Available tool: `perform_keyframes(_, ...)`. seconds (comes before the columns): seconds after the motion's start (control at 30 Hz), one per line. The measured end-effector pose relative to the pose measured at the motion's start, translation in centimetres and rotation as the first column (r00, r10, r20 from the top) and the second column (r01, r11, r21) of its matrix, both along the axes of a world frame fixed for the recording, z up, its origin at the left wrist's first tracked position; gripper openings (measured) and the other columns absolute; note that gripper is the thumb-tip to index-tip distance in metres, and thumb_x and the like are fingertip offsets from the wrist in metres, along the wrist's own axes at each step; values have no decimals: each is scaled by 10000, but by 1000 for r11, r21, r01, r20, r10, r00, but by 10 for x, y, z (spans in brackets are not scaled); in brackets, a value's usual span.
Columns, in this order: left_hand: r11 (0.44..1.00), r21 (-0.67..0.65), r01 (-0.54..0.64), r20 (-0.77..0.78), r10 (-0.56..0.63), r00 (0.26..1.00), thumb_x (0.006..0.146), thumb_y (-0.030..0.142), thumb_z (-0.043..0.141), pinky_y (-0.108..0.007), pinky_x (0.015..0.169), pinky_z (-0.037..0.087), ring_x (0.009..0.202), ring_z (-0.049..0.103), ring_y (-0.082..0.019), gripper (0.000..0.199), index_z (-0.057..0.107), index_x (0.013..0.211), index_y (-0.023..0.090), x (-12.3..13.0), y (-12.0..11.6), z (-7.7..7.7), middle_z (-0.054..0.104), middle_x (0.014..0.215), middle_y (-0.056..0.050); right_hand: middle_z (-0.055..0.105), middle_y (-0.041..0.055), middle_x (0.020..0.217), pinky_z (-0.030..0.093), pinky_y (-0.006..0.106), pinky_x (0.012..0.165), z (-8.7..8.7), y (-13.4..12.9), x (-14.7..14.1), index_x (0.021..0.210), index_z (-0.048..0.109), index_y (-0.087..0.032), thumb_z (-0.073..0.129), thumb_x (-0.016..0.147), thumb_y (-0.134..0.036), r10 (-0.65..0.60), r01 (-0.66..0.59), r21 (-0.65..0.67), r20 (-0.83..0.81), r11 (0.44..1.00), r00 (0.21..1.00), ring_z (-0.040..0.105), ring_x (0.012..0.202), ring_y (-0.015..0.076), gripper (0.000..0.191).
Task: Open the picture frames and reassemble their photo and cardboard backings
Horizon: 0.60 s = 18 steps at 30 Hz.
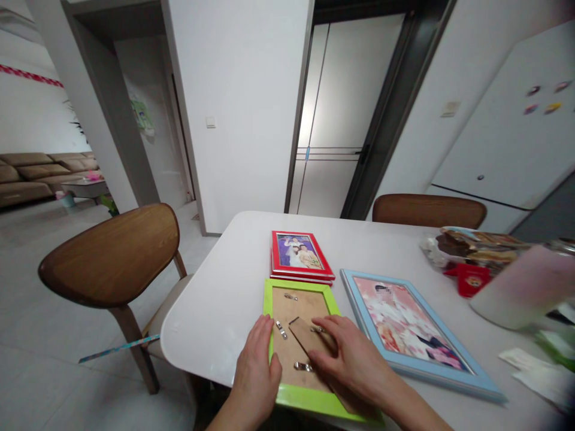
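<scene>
A lime-green picture frame [309,398] lies face down at the table's near edge, its brown backing board [296,305] and fold-out stand [304,332] upward. Along its left side rests my left hand [257,368], fingers stretched out and thumb apart on the rim. My right hand [353,356] is over the right half of the backing. Its index fingertip touches a metal clip [317,328], with the thumb apart on the stand. Other metal turn clips show at the top, the left [281,330] and the bottom [302,366] of the board.
Stacked red picture frames [324,263] lie just beyond the green one. To the right is a larger blue picture frame [381,347] with a photo. A pinkish jar [516,287], a red packet [472,279] and tissues [532,374] stand farther right. A wooden chair [121,257] is at the left.
</scene>
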<state>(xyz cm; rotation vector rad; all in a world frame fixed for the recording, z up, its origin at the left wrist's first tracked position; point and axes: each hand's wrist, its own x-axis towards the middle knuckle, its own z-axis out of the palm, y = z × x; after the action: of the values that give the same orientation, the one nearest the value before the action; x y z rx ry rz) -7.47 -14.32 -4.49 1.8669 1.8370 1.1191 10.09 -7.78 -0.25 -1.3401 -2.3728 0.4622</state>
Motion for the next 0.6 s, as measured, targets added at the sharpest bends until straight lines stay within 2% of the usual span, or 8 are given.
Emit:
perform_keyframes(0.13, 1000, 17, -4, 1, 4, 1000, 647, 57, 394, -370, 1009, 267, 1185, 337, -193, 549, 401, 1196, 79, 0, 1, -4, 409, 1271, -115, 561, 102, 938, 378, 328, 791, -5, -15, 2, 1033, 543, -153, 541, 625, -275, -34, 35, -38, 24, 999, 999, 500, 885, 220, 425)
perform_keyframes(0.27, 1000, -25, -19, 63, 21, 998, 663, 93, 422, -361, 1002, 267, 1172, 352, -197, 541, 387, 1202, 69, -1, 3, -1, 412, 1264, -126, 571, 97, 947, 386, 313, 794, 1, -11, 0, 1017, 522, -132, 524, 581, -197, -45, 45, -24, -30, 999, 999, 510, 893, 212, 441)
perform_keyframes(0.37, 996, -85, -29, 215, 47, 975, 667, 161, 483, -381, 988, 267, 1146, 381, -228, 535, 406, 1187, 62, 0, 4, 8, 434, 1241, -148, 580, 94, 926, 397, 328, 768, 13, -7, 2, 997, 525, -142, 526, 572, -212, -51, 51, -9, -8, 999, 999, 523, 870, 220, 431)
perform_keyframes(0.47, 995, -97, -24, 398, 61, 915, 639, 218, 547, -380, 977, 264, 1112, 413, -245, 481, 495, 1101, 95, 2, 8, 20, 495, 1183, -131, 578, 92, 939, 391, 341, 781, 28, -8, 0, 979, 531, -154, 522, 576, -211, -68, 69, 44, -24, 997, 997, 522, 879, 219, 407)
perform_keyframes(0.53, 996, -87, -17, 467, 56, 882, 654, 258, 540, -360, 936, 317, 1056, 465, -237, 394, 536, 1024, 124, 3, 12, 29, 554, 1106, -102, 570, 81, 962, 384, 340, 804, 36, -12, -4, 988, 525, -171, 523, 581, -202, -42, 48, 88, -72, 995, 997, 513, 904, 210, 408)
perform_keyframes(0.6, 996, -93, -4, 525, 53, 850, 705, 314, 477, -334, 815, 420, 911, 556, -219, 296, 549, 932, 138, 0, 16, 36, 623, 956, -73, 567, 71, 968, 391, 323, 803, 40, -13, -6, 999, 518, -187, 518, 613, -221, 12, 3, 119, -121, 993, 993, 512, 906, 195, 387)
